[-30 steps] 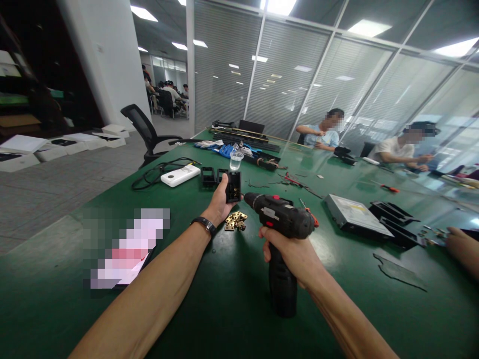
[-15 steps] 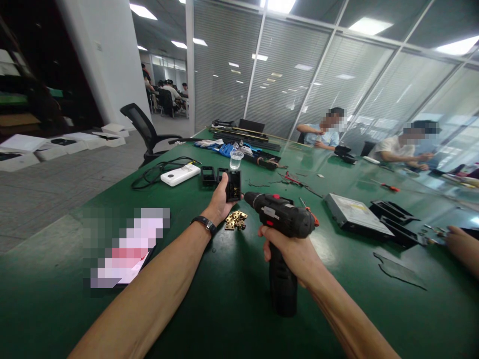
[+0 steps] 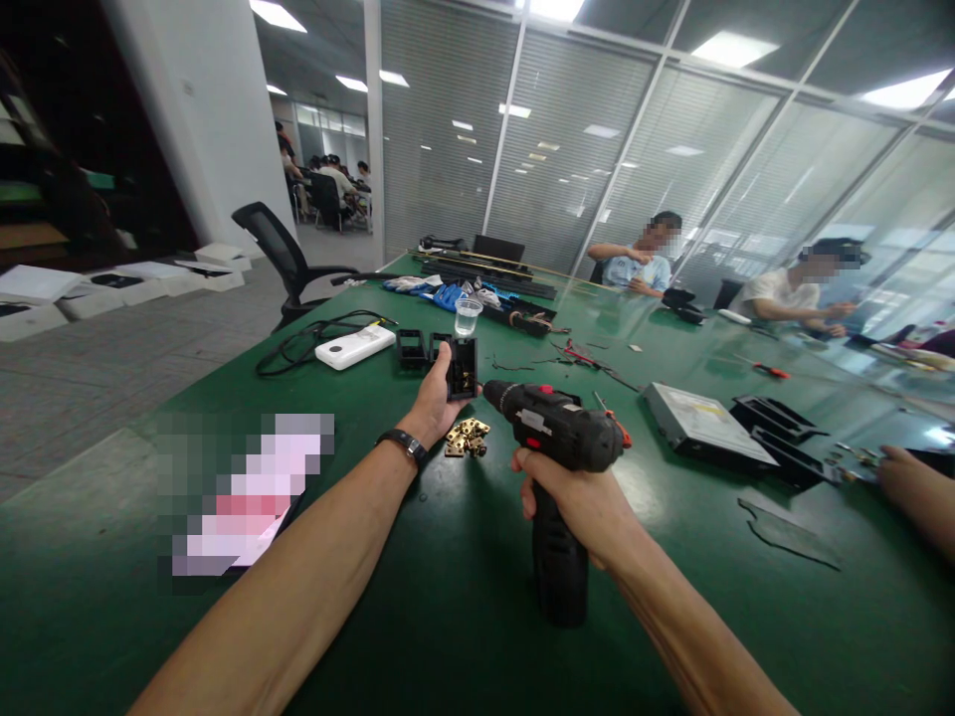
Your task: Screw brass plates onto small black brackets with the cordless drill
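My left hand (image 3: 435,403) is closed around a small black plastic housing (image 3: 463,366) held upright on the green table (image 3: 418,617). Brass bits show inside the housing. My right hand (image 3: 578,502) grips the handle of a black cordless drill (image 3: 556,467). The drill's chuck tip points left and sits right at the housing's side. A small heap of brass parts (image 3: 467,438) lies on the table just below the housing, between my two hands.
Two more black housings (image 3: 414,348), a white power bank (image 3: 355,347) with a black cable and a plastic cup (image 3: 468,315) lie beyond. A silver drive (image 3: 705,426) and black trays (image 3: 780,430) sit right. Another person's hand (image 3: 914,487) rests at the right edge. Two people sit far right.
The drill tip has edged slightly left toward the housing. Otherwise only the view has shifted a little; both hands keep their grips.
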`<state>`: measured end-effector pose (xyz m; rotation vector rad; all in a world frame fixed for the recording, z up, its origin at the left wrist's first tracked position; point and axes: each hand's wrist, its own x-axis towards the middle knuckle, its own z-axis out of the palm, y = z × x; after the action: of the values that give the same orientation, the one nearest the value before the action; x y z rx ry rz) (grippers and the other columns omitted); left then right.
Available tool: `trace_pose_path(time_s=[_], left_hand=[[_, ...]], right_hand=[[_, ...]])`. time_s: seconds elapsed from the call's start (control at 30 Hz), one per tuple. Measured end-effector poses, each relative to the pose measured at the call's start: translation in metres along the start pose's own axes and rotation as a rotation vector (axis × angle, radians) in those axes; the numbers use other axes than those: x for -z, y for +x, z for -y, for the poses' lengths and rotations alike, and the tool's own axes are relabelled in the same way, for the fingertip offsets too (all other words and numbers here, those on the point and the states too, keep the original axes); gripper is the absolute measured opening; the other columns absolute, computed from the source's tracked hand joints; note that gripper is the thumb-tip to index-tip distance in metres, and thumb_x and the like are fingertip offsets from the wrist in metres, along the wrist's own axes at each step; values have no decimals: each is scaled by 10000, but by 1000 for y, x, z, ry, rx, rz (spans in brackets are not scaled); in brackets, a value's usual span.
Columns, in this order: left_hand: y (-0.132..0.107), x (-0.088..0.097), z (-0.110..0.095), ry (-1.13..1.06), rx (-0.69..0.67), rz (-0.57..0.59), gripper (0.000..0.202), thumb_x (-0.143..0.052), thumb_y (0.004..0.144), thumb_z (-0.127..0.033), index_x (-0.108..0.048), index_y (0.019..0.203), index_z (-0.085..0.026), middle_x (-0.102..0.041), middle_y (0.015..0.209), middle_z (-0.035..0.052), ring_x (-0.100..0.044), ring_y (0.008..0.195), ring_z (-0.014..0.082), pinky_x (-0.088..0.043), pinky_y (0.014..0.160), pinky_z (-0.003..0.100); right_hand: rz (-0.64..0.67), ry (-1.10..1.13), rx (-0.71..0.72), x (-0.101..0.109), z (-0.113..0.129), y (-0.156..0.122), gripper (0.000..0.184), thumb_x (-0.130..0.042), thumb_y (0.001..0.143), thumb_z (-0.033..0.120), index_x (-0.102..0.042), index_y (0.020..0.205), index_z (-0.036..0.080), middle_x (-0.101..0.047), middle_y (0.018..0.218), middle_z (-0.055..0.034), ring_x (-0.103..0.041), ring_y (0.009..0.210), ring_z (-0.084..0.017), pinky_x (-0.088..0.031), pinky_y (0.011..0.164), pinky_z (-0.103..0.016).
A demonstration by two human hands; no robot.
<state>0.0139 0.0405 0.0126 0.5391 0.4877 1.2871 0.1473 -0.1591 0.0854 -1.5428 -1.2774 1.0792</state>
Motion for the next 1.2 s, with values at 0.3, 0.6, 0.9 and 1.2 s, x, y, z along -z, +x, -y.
trace_pose_path(time_s=[0.3,0.6,0.9,1.2], left_hand=[[4,4,1,7,11,32,500,-669,907,-605,-698,1122,-155,-741,964,96,-688,807,186,-589,813,360],[2,1,0,-3,5,33,474,-651,925,-591,-705,1116,-160,-750,1026,119,-710,885,218,-595,808,365],[3,2,0,1,15,10,457,-660,922,-584,-710,1083,-159,-746,959,103,-695,822,196,-586,785,344],[2,2,0,20,18,27,457,-643,926,-598,-707,1074,-171,-739,951,93,-683,787,192,-584,754,347]], right_hand=[[42,53,14,0,-2,3,131,-621,812,331,-652,824,204,-636,492,16,-548,479,-159,-420,528,-281],[30,35,18,0,1,0,126,-628,800,328,-649,799,204,-638,488,10,-556,486,-157,-411,528,-275],[11,12,23,-1,0,0,167,-613,786,354,-663,762,196,-624,482,2,-520,463,-150,-394,509,-282],[30,19,49,1,-2,0,173,-647,850,354,-640,769,202,-631,499,15,-525,483,-140,-387,529,-275]])
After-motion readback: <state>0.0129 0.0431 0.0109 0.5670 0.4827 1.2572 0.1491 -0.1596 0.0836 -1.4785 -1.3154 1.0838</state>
